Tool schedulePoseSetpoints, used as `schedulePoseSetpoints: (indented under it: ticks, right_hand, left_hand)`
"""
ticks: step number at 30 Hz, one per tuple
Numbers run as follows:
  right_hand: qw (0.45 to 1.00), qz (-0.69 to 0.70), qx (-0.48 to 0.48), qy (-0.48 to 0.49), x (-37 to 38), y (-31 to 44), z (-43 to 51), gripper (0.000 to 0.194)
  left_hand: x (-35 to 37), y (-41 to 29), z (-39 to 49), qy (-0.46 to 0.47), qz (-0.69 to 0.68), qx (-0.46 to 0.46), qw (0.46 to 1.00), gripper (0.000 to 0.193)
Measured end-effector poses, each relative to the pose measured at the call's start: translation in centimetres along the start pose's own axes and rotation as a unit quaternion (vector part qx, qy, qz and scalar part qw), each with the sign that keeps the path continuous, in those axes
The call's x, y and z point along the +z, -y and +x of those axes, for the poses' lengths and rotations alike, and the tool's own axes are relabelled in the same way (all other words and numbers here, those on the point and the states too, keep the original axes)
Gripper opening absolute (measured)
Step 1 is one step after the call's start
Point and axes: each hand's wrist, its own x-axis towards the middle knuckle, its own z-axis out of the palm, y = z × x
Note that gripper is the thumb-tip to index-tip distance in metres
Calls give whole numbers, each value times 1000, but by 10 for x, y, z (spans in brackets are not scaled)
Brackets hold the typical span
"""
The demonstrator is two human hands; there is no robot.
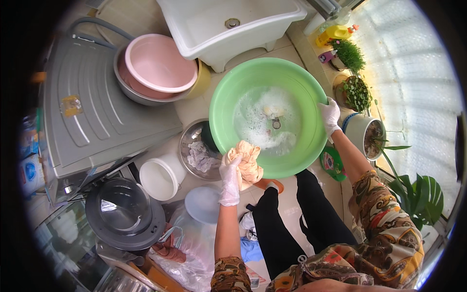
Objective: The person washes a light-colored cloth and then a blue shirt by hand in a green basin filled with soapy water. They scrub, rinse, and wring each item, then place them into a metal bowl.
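A large green plastic basin stands before me, with soapy water and foam at its bottom. Through the foam show a pale lump and a small round fitting. My left hand, in a thin white glove, grips a bunched peach-coloured cloth at the basin's near left rim. My right hand, gloved as well, holds the basin's right rim, its thumb at the inner edge. Just left of the cloth, a steel bowl holds a crumpled pale cloth; the green basin partly hides this bowl.
A white sink stands beyond the basin. Stacked pink basins are at upper left, beside a grey washing machine with its round door open. A white bucket stands lower left. Potted plants and detergent bottles line the right.
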Motion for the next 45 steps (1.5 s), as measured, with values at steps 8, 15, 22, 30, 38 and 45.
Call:
schedulePoseSetpoints:
  ticks: [8, 15, 22, 30, 38, 45]
  right_hand:
    - [998, 4, -52, -38, 120, -35, 89, 50]
    - [998, 53, -37, 14, 175, -58, 151, 47]
    - [943, -19, -309, -121, 196, -32, 92, 72]
    - [605, 427, -59, 669, 225, 41, -21, 59]
    - [852, 179, -179, 459, 203, -17, 86, 43]
    - [973, -86, -134, 165, 297, -43, 89, 73]
  left_hand:
    - [13, 88, 129, -6, 38, 23, 999, 45]
    - [24, 119, 205, 39, 77, 26, 996, 46]
    - [21, 94, 200, 129, 71, 52, 988, 51]
    - [77, 56, 170, 187, 79, 133, 970, 44]
    - [94, 56, 288, 197, 211, 242, 926, 45]
    - [96, 177, 372, 64, 43, 88, 993, 70]
